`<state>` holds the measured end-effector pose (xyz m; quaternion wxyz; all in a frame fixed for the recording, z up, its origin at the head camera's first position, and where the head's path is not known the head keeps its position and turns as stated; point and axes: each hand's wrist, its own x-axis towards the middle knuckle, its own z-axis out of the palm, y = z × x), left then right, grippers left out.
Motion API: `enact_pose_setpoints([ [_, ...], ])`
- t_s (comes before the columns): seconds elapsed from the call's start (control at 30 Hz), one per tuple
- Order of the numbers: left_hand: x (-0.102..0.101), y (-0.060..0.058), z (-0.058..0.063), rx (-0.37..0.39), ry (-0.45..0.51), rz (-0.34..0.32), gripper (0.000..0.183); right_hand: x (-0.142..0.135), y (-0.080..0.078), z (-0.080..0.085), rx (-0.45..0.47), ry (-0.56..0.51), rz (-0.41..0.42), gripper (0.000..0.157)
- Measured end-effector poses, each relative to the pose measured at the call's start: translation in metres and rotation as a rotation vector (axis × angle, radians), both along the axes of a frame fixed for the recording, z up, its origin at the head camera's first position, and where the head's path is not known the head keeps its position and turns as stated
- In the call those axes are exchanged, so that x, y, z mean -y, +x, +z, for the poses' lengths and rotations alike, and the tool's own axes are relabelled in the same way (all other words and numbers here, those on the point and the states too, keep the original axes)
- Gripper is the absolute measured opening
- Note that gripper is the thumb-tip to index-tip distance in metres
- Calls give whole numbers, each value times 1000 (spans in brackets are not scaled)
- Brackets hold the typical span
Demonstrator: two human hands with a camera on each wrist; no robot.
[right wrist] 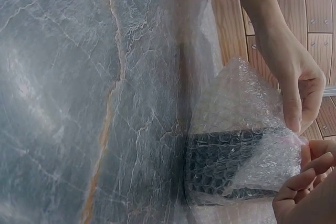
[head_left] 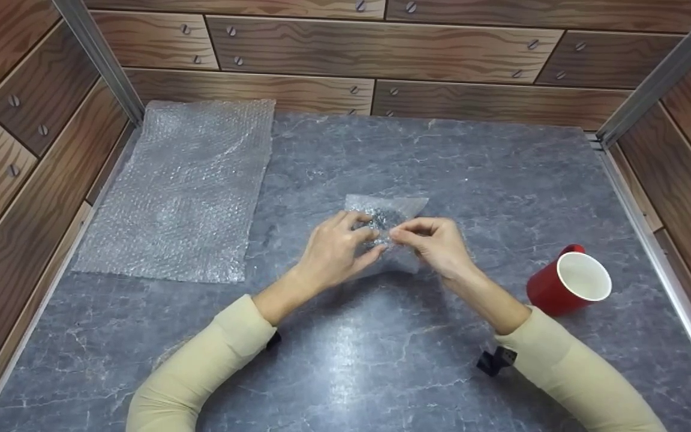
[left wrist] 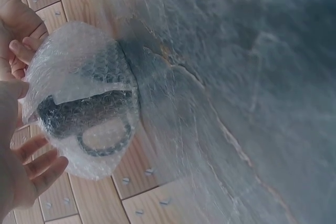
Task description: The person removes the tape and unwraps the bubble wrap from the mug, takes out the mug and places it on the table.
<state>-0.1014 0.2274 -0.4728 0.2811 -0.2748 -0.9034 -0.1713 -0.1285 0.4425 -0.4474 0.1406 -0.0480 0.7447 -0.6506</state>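
Observation:
A dark mug (left wrist: 86, 114) stands wrapped in clear bubble wrap (head_left: 405, 207) at the middle of the table, its handle showing through the wrap in the left wrist view. Loose corners of the wrap stick out around it. My left hand (head_left: 335, 247) rests on the left of the bundle, fingers spread and lightly bent, thumb touching the top of the wrap. With thumb and forefinger, my right hand (head_left: 439, 245) pinches a small clear, pinkish piece of tape (right wrist: 295, 140) on top of the bundle. In the head view the fingers partly hide the mug.
A larger sheet of bubble wrap (head_left: 183, 192) lies flat at the back left. A red mug (head_left: 552, 291) with a white inside stands upright to the right, near the right forearm. Wood-patterned panels (head_left: 297, 51) and metal rails (head_left: 651, 198) border the grey marbled table.

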Motion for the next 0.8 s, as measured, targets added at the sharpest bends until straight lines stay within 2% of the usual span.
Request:
enact_pose_setpoints([
  [0.4, -5, 1, -1, -40, 70, 14, 19, 1, 1, 0, 11, -5, -5, 4],
  [0.8, -10, 2, -1, -14, 106, 32, 19, 1, 2, 2, 13, 24, -12, 5],
])
